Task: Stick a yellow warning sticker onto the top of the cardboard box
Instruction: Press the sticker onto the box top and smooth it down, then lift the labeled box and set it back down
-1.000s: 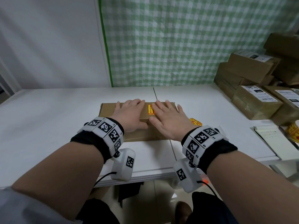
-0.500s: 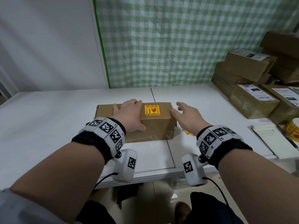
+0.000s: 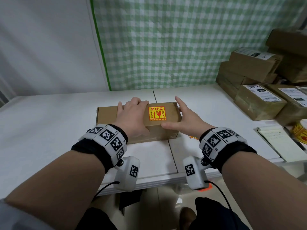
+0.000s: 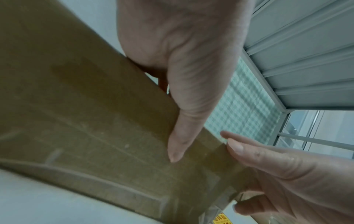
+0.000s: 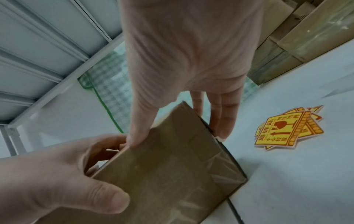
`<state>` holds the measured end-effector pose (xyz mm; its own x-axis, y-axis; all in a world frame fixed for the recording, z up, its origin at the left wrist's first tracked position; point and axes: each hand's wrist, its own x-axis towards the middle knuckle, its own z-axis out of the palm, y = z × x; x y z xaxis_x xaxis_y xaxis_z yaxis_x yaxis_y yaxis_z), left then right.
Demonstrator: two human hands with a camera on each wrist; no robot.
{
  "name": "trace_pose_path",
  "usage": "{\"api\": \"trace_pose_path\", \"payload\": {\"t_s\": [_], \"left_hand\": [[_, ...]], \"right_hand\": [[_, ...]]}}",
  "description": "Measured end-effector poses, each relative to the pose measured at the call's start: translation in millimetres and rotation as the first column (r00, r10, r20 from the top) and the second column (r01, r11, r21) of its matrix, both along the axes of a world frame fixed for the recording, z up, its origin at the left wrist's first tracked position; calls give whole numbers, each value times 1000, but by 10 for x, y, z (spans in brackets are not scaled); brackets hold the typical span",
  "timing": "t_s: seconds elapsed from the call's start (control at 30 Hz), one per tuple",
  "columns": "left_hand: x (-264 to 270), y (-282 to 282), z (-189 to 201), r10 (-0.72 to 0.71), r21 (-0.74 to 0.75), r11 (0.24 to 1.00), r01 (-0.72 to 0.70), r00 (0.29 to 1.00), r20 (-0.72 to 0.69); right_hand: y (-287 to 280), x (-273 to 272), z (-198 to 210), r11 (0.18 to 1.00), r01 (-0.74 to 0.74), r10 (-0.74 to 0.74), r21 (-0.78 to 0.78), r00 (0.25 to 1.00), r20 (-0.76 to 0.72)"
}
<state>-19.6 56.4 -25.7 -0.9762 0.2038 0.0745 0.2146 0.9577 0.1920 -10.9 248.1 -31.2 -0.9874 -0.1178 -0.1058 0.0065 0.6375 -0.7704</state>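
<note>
A brown cardboard box [image 3: 108, 115] lies on the white table [image 3: 49, 130]. A yellow warning sticker [image 3: 157, 113] with red print sits flat on the right half of its top. My left hand [image 3: 132, 113] rests on the top left of the sticker, fingers curled over the far edge and thumb [image 4: 178, 136] down the front face. My right hand [image 3: 184, 118] is at the box's right end. Its fingers [image 5: 224, 115] lie straight along the end wall and its thumb [image 5: 139, 128] touches the top front edge. The box [image 5: 172, 174] stands on the table.
Spare yellow stickers [image 5: 287, 128] lie on the table just right of the box. Taped parcels [image 3: 259, 100] are stacked at the far right, with a notepad [image 3: 272, 141] and a yellow tape roll [image 3: 300, 132] in front of them. The table's front edge [image 3: 149, 181] is close to me.
My right hand has come off the sticker and moved to the box's right end, so the sticker is now uncovered. My left hand has stayed on the box top.
</note>
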Motion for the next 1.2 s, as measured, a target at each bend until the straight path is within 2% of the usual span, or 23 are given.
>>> {"api": "trace_pose_path", "payload": {"t_s": [0.13,0.27,0.4,0.57,0.73,0.83,0.9,1.0,1.1,1.2], "left_hand": [[0,0,1,-20,32,999,21,999,-28],[-10,-23,3,-56,23,998,57,998,-38],[-19,-59,13,-31,-56,998,30,999,-32],[-72,-281,98,112,-176,978,-114,993,-25],[-161,-474,124,107,62,993,-105,994,-30],[-204,-503,133,170,208,965,-161,985,-25],[-272,-510,137,263,340,907,-250,965,8],[-415,-467,178,356,525,777,-347,930,89],[-586,-384,249,375,606,686,-402,909,179],[-817,-317,235,409,624,628,-464,880,243]], "right_hand": [[-22,-46,-8,978,-42,55,206,997,-54],[-66,-53,21,945,-43,76,323,993,-92],[-95,-75,23,940,-12,62,340,989,-136],[-44,-121,40,948,64,16,312,969,-248],[-31,-242,76,961,116,-35,251,952,-303],[-67,-356,98,970,231,-192,76,920,-341],[-87,-424,136,962,268,-243,46,923,-299],[-142,-540,168,968,236,-216,85,958,-190],[-247,-664,191,989,149,-149,-11,988,-39],[-380,-796,236,996,7,2,-93,996,92]]}}
